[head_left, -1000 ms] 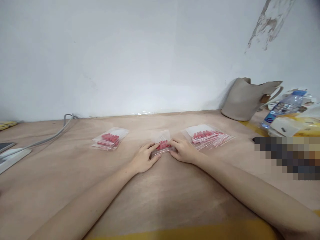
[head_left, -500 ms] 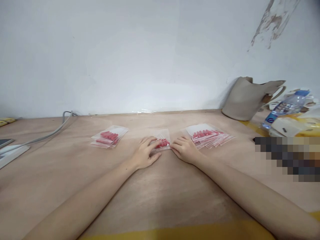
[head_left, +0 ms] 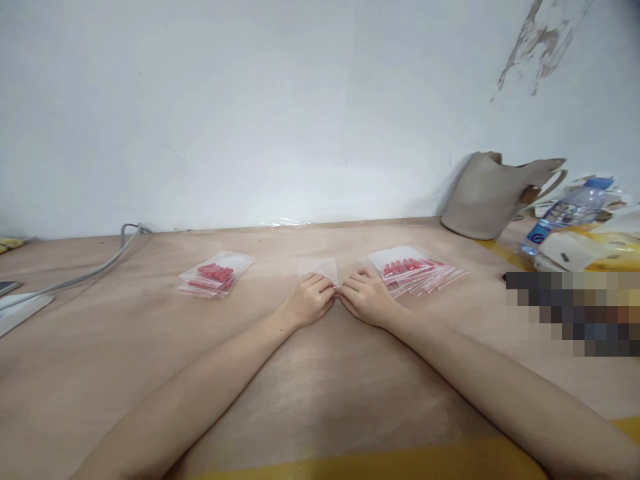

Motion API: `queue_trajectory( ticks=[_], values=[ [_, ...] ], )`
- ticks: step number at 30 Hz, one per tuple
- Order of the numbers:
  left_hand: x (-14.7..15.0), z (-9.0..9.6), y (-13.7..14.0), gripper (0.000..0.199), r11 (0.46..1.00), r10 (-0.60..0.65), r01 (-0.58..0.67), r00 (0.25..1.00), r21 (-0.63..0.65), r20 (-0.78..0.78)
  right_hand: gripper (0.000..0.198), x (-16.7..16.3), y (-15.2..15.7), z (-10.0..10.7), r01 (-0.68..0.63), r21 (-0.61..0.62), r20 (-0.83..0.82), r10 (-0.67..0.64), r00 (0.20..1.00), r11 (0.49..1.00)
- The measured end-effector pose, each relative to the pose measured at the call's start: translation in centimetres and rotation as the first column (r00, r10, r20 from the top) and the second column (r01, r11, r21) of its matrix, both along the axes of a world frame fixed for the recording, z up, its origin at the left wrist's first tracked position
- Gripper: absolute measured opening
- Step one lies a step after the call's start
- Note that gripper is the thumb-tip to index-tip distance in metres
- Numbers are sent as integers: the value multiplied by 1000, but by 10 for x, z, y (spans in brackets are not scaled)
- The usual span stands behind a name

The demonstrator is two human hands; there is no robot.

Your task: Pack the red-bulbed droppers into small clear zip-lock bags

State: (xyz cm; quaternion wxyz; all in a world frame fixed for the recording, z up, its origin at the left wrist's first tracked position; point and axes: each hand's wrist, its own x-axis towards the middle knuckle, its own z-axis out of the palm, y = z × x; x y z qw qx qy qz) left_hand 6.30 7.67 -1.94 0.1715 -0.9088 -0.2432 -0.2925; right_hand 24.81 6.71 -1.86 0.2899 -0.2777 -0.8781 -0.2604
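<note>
In the middle of the table lies a small clear zip bag [head_left: 320, 266], its upper part showing and its near edge covered by my fingers. My left hand [head_left: 313, 298] is closed on the bag's near edge, fingertips pressed together. Right beside it, my right hand [head_left: 366, 297] pinches the near right corner of the same bag. The two sets of fingertips almost meet. The red pieces inside this bag are hidden behind my left hand.
A small stack of zip bags with red pieces [head_left: 216, 272] lies to the left, and a fanned pile of similar bags [head_left: 413, 270] to the right. Further right stand a beige bag [head_left: 480, 197] and a plastic bottle [head_left: 567, 213]. A grey cable [head_left: 103, 268] runs at far left.
My left hand has slid right along the bag's near edge, and its spread fingers have closed beside my right hand. It now covers the red pieces. My right hand has barely moved.
</note>
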Motion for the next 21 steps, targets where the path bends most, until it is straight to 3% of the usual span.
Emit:
queue_trajectory(
  ticks=[14,21],
  values=[
    [-2,4,-2,26,997,8,-1,996,72,-90,27,0,1,0,-10,-22,2,11,1000,1000],
    [-31,11,-11,27,996,59,-50,992,75,-115,25,4,0,2,-19,-45,-40,17,999,999]
  ],
)
